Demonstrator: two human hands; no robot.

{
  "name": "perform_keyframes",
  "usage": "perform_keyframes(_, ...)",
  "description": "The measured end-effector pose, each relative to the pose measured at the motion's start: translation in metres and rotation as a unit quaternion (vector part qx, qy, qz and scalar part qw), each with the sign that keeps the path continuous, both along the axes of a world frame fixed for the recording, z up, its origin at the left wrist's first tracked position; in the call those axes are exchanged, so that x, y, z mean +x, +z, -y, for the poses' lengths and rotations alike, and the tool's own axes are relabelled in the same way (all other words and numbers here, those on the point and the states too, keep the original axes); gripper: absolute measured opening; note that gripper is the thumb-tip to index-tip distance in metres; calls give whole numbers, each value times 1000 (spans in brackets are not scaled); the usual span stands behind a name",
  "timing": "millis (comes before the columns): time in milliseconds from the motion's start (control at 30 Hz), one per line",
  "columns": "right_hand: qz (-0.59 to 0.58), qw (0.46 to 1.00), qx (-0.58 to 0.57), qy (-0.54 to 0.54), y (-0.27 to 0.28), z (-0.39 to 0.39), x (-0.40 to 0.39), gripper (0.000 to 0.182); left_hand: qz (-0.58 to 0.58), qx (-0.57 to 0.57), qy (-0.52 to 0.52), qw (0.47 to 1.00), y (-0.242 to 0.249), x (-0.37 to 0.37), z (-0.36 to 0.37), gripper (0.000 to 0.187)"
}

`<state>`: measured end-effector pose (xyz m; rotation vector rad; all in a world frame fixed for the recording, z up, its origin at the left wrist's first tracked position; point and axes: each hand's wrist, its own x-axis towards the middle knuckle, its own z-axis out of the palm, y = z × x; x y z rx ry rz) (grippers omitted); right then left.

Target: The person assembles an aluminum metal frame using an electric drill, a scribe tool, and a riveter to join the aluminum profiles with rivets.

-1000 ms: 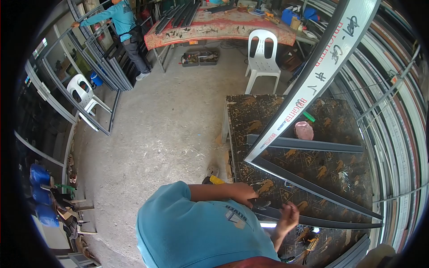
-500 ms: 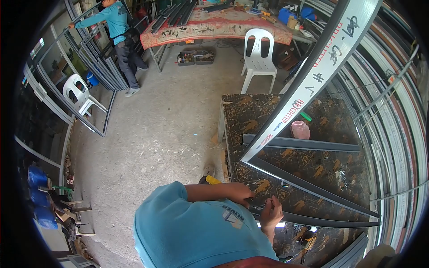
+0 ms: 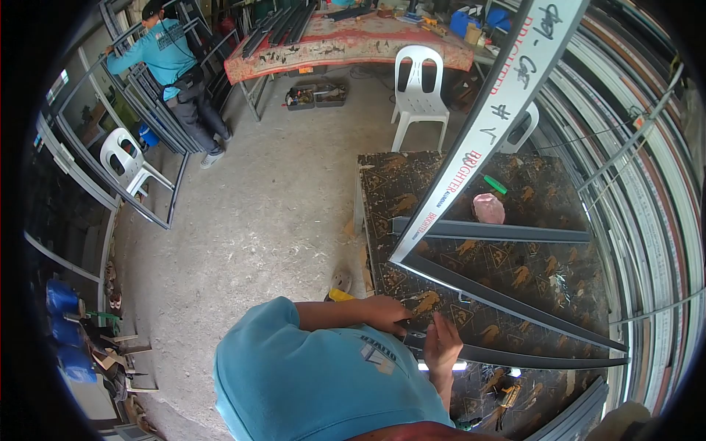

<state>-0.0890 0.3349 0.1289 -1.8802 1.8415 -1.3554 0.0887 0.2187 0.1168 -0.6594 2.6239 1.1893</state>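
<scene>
My left hand is closed around the near end of a curved-looking dark grey bar, just above the dark tabletop. Close by, my right hand is beside the same bar, its fingers drawn together; anything between them is too small to tell. A small shiny piece shows between the two hands. Further up, another dark grey bar meets a long silver profile with red print and handwriting at a corner. One more dark bar lies behind them.
On the patterned table are a pink lump, a green object and a yellow tool. White chairs, a red-covered table and racked profiles stand around. Another person is beside frames at the upper left.
The view has shifted slightly, and more of a chair shows behind the silver profile. My right hand's fingers have come closer to my left hand. The other person is bending more over the frames.
</scene>
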Motion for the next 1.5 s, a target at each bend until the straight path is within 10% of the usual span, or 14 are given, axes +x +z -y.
perform_keyframes(100,-27,998,-18,47,-6,3,-14,36,4,-26,9,1000,-10,-4,-1,44)
perform_keyframes(233,252,966,41,36,-67,-4,-27,61,-62,-27,46,997,11,-23,5,44)
perform_keyframes(300,501,850,55,152,-89,-1,-13,79,-207,9,94,974,31,-40,6,44)
perform_keyframes(433,597,776,-9,203,-75,13,26,73,-312,18,108,944,59,-69,7,43)
perform_keyframes(700,281,954,30,98,-69,-1,-19,49,-143,-29,-25,989,89,-80,28,45)
perform_keyframes(867,317,938,105,91,-41,-16,-20,49,-388,127,181,895,58,-98,25,49)
perform_keyframes(900,240,963,67,103,-45,-19,-28,51,-348,320,233,850,46,-102,27,45)
perform_keyframes(967,553,816,93,138,-40,-19,-15,56,-394,398,321,764,25,-108,25,30)
perform_keyframes(1100,753,606,185,178,-58,-3,-21,67,-368,474,457,657,-30,-106,38,25)
perform_keyframes(1500,817,480,287,140,-101,18,-17,59,-209,468,573,640,-102,-77,35,18)
